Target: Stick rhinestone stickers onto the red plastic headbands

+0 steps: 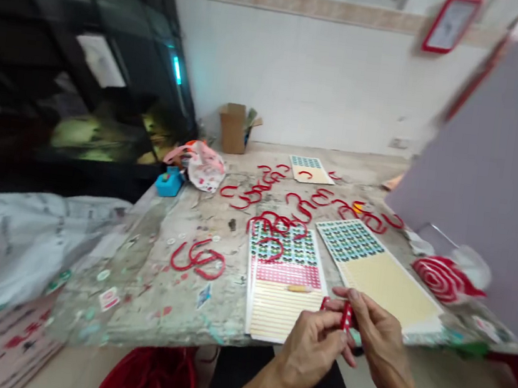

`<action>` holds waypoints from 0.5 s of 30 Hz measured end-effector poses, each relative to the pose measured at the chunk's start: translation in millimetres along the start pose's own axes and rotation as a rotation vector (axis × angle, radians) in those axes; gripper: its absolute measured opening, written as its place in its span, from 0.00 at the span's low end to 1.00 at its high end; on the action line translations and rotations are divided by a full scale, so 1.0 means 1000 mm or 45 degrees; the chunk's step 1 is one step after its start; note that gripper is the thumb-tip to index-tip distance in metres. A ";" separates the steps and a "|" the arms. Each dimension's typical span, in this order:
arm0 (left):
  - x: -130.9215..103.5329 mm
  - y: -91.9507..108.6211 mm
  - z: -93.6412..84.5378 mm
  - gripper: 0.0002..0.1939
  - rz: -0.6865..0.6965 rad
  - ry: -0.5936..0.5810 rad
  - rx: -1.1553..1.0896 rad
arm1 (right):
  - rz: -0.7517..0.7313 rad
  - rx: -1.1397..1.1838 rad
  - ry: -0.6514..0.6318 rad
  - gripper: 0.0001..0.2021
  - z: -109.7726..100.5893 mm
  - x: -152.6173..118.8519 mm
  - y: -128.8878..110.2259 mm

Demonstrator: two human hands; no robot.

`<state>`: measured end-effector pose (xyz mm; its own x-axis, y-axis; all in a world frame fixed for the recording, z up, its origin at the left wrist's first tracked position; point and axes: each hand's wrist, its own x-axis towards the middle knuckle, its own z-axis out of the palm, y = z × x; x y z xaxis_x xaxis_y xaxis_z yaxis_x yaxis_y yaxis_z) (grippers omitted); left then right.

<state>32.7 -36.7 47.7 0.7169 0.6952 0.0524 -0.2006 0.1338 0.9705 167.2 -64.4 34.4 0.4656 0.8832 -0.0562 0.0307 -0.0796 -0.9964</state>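
Note:
My left hand [308, 348] and my right hand [377, 331] meet over the table's front edge. Between their closed fingers is a red curved band [346, 317] with white spots; my fingers cover much of it. Just left of it lies a sticker sheet [271, 321] with blue-green, pink and cream rows. On that sheet rest a short tan stick [299, 288] and several red curved bands [273, 249]. A second sticker sheet [385, 282], partly bare cream, lies beyond my right hand.
More red curved bands [199, 259] are spread over the worn table [143, 287]. At the back stand a cardboard box [233, 129] and a small sheet [315, 174]. A blue holder [168, 181] sits left, a red-and-white swirled bundle [444, 278] right. Below is a red bin [146, 375].

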 end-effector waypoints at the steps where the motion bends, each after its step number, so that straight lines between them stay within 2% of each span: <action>1: -0.006 0.003 -0.016 0.10 0.046 0.082 0.064 | -0.033 -0.054 -0.069 0.21 0.019 0.008 -0.001; 5: -0.029 0.004 -0.078 0.12 0.147 0.426 0.321 | -0.117 -0.176 -0.273 0.21 0.082 0.038 0.010; 8: -0.042 -0.011 -0.128 0.12 0.124 0.783 0.615 | -0.186 -0.338 -0.374 0.19 0.112 0.055 0.031; 10: -0.048 -0.026 -0.164 0.10 0.112 1.055 0.846 | -0.362 -0.576 -0.368 0.15 0.122 0.065 0.046; 12: -0.052 -0.039 -0.197 0.09 0.106 1.256 1.083 | -0.602 -0.835 -0.319 0.12 0.123 0.077 0.059; 15: -0.051 -0.050 -0.234 0.06 0.089 1.354 1.148 | -0.880 -1.110 -0.291 0.12 0.114 0.101 0.073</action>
<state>-150.3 86.2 -58.9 -0.2025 0.9325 0.2991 0.5710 -0.1357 0.8097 115.9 71.1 -51.2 -0.0596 0.9192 0.3893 0.8651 0.2422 -0.4393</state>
